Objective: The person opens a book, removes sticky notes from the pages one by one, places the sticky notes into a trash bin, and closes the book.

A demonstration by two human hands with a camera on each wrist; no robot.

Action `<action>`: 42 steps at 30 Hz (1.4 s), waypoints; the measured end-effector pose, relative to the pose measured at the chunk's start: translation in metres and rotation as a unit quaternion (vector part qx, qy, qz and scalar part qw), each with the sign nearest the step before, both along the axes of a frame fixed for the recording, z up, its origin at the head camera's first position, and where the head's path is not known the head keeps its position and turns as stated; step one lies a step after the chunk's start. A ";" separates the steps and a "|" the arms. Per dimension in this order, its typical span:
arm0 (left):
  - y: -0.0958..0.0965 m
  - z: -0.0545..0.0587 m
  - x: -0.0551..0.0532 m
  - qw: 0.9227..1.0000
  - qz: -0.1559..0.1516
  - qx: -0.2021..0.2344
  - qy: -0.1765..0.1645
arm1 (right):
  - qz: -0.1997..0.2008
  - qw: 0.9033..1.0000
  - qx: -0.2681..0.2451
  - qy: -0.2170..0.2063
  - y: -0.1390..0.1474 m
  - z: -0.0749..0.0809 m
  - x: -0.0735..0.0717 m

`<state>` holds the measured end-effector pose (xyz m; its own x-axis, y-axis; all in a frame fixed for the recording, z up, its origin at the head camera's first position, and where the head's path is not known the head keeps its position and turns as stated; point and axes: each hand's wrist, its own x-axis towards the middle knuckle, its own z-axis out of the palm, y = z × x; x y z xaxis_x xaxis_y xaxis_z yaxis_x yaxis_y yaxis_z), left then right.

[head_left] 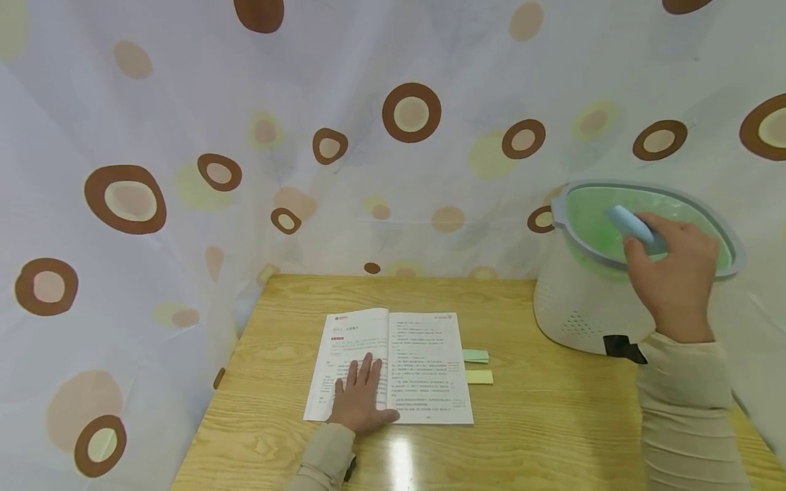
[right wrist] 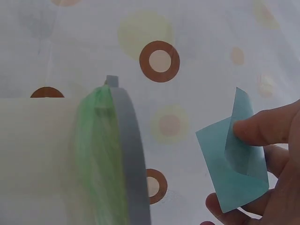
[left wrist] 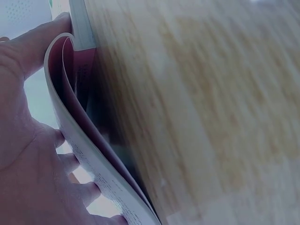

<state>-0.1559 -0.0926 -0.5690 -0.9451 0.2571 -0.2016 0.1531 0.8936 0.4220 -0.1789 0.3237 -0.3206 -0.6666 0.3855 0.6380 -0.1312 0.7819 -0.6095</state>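
Blue slip [right wrist: 229,164] x1 in RH [head_left: 678,276]; LH [head_left: 361,397] on bk [head_left: 425,368] x1; bin [head_left: 592,296] x1.

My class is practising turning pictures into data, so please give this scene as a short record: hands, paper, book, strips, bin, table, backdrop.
left hand: rests on the open book, on its left side
right hand: holds the blue paper over the bin
paper state: bent
strips: green strip and yellow strip, at the book's right edge
bin details: grey rim, green bag lining
table: wooden
backdrop: pale, patterned with rings
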 end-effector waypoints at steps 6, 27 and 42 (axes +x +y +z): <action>0.002 -0.004 0.000 1.000 -0.003 -0.004 0.003 | 0.007 0.999 0.014 -0.039 0.009 -0.011 -0.007; 0.004 0.008 0.002 0.999 -0.014 -0.021 0.027 | -0.033 0.987 0.043 -0.149 0.027 -0.023 -0.022; -0.002 -0.005 -0.007 0.999 -0.018 -0.029 0.042 | -0.048 0.987 0.028 -0.151 0.031 -0.020 -0.027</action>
<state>-0.1628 -0.0950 -0.5744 -0.9499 0.2807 -0.1374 0.2178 0.9099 0.3530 -0.2058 0.3551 -0.3409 -0.7911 0.4259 0.4391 0.1261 0.8159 -0.5643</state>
